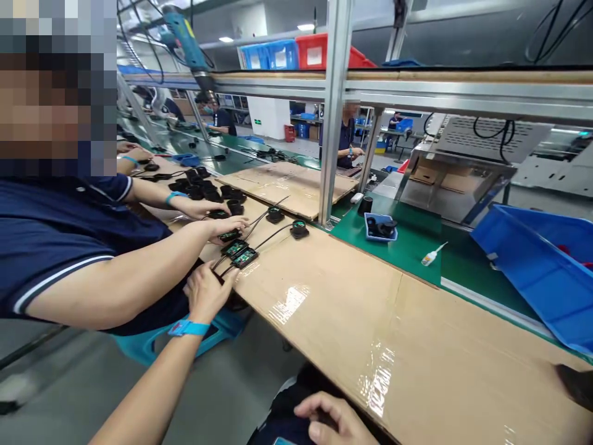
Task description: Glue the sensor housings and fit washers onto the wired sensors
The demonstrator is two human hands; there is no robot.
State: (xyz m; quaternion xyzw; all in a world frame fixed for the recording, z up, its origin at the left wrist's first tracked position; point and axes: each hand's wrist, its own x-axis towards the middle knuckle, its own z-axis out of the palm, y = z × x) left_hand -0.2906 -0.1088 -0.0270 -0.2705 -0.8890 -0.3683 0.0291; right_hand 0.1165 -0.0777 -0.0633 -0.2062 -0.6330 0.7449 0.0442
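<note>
My left hand [208,292], with a blue wristband, is at the table's left edge beside two black open cases with green circuit boards [244,257]. Its thumb and fingers are apart, and short black cables from the cases run toward the gap between them. Thin cables link the cases to round black parts with green boards [299,229]. A co-worker's hand [229,227] rests on another such case just beyond. Low in the view, my right hand [336,420] hovers near my lap, fingers loosely bent and apart, holding nothing visible; the frame cuts it off.
A co-worker in a dark blue shirt [83,241] sits close on the left. Black round parts [197,182] are heaped beyond. Cardboard [347,309] covers the table. A small tray [380,237], a white bottle [430,256], a blue bin [532,266] and a metal post [331,111] stand farther off.
</note>
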